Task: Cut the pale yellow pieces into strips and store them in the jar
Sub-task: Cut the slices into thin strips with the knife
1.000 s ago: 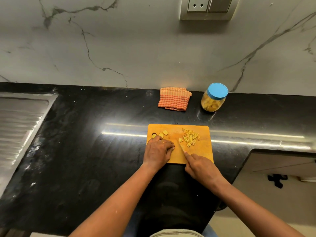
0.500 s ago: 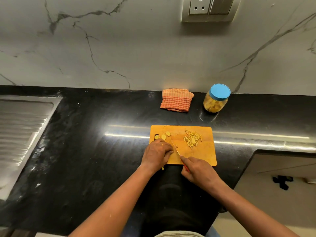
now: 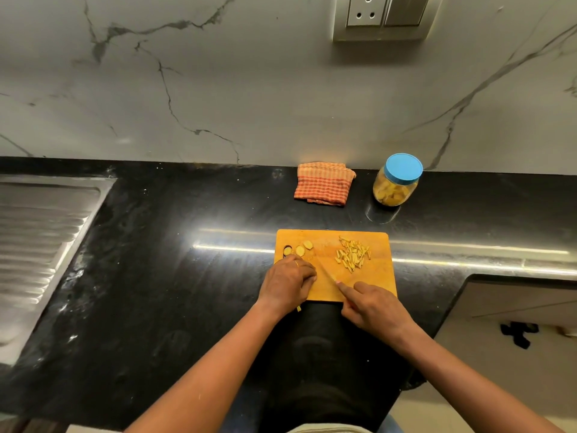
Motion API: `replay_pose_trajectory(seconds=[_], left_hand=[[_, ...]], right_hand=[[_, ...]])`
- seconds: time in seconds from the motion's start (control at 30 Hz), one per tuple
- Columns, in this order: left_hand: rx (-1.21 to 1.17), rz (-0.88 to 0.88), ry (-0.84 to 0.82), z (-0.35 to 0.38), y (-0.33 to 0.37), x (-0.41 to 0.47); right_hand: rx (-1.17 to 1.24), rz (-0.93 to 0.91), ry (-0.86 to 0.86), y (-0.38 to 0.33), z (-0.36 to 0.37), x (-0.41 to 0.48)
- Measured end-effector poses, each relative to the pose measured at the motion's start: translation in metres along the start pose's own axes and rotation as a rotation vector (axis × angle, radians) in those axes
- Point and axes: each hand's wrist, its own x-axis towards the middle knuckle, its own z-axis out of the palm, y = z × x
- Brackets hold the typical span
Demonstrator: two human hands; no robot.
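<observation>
While the curled left hand (image 3: 288, 284) perhaps pins something, right grip (image 3: 374, 307) holds thin knife (image 3: 326, 271).

no readable text, labels or numbers

Pale yellow slices (image 3: 304, 247) left, strips (image 3: 352, 255) heaped right, blue-lidded jar (image 3: 395, 189) behind
</observation>
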Motion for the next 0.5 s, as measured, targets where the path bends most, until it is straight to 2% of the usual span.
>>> replay_pose_trajectory(seconds=[0.1,0.23,0.37,0.5], left_hand=[[0.024,-0.013,0.089,-0.001,-0.006,0.003],[0.07,-0.145,0.161,-0.006,-0.016,0.012],[0.112,-0.244,0.013,-0.017,-0.017,0.029],[0.212,-0.263,-0.143,-0.018,-0.013,0.045]], right_hand=[[0.049,0.026,0.021,-0.002,0.003,0.0],[0.088,0.129,0.041,0.004,0.0,-0.001],[0.103,0.103,0.066,0.005,0.0,-0.002],[0.124,0.079,0.108,0.002,0.001,-0.002]])
